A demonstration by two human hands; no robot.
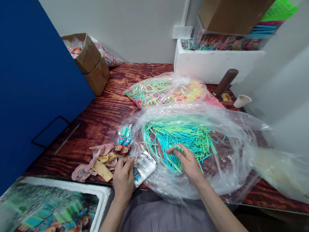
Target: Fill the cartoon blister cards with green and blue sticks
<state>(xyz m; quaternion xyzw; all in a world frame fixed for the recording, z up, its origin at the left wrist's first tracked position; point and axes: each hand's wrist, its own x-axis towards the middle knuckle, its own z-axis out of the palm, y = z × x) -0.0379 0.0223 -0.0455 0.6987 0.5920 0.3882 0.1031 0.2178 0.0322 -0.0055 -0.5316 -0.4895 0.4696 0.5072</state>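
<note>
Wood-grain table [88, 120]: open plastic bag [236, 154], white foam box [214, 63], cup [241, 101]

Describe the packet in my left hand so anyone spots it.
On the brown table, find the clear bag of blue and green sticks. At the bag's left edge, your left hand holds the packet, its mostly white face unlike the colourful packet just beyond.

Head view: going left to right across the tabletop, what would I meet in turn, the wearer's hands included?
Thin rod, crumpled pink and tan pieces, left hand, silvery-white packet, right hand, brown cylinder, white cup.
</note>
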